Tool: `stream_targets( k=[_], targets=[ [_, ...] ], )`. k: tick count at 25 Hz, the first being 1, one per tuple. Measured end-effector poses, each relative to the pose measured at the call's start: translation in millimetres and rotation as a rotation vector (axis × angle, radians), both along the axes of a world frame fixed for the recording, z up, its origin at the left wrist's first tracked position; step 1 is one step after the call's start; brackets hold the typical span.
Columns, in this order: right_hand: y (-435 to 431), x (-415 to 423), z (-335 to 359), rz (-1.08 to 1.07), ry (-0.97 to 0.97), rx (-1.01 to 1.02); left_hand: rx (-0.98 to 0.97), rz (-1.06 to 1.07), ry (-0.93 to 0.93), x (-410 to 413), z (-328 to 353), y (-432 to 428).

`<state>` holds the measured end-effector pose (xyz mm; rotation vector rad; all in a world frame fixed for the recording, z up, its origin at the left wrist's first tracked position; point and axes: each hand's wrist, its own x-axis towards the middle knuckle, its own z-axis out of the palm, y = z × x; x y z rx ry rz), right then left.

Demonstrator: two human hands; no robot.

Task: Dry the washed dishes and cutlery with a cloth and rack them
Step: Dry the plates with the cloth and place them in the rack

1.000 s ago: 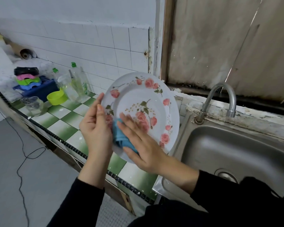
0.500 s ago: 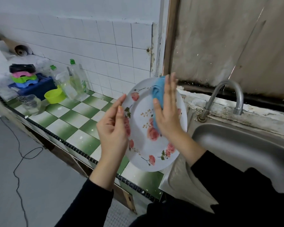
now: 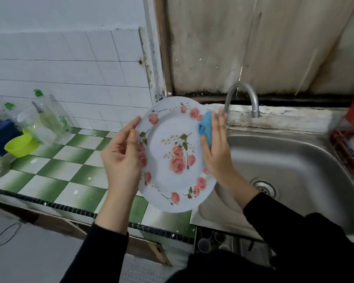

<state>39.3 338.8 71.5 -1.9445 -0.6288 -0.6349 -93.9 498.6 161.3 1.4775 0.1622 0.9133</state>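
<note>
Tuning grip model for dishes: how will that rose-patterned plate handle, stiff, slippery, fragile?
Likely stiff: the rose-patterned plate shows no sag though the left hand holds only one rim. Probably slick: its face looks smooth, and the right hand presses a blue cloth flat against it. Possibly breakable: material cannot be told, and it is held above the steel sink rim.

Nothing written, numbered or signed can be read anywhere. The clear bottle (image 3: 53,117) at the far left of the counter (image 3: 55,160) bears a green label, too blurred to make out. The plate (image 3: 172,156) carries only painted roses and no lettering.
</note>
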Motion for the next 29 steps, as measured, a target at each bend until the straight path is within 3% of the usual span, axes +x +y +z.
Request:
stream_targets(
  k=[3, 7, 10, 14, 20, 23, 29],
  targets=[
    [9.5, -16.1, 34.3, 0.036, -0.037, 0.084, 0.042, -0.082, 0.027, 5.8, -2.3, -36.7],
    [-22.9, -70.1, 4.0, 0.302, -0.332, -0.208, 0.037, -0.116, -0.01, 11.8, 2.7, -70.8],
    [-99.2, -74.9, -34.1, 0.23, -0.421, -0.365, 0.012, -0.133, -0.04, 13.0, 7.7, -98.3],
    [-197.7, -63.7, -40.8, -0.035, -0.13, -0.286, -0.03, -0.178, -0.051, 17.0, 14.0, -149.2],
    [-317.5, -61.2, 1.2, -0.258, 0.263, 0.312, -0.185, -0.184, -0.013, 30.1, 0.0, -229.1],
    [-363.9, -72.4, 20.5, -0.279, 0.427, 0.531, -0.335, -0.195, 0.026, 36.2, -8.9, -264.1],
    [-434.9, -109.3, 45.3, -0.132, 0.556, 0.591, -0.526, -0.324, 0.131, 47.8, -23.6, -344.5]
  ],
)
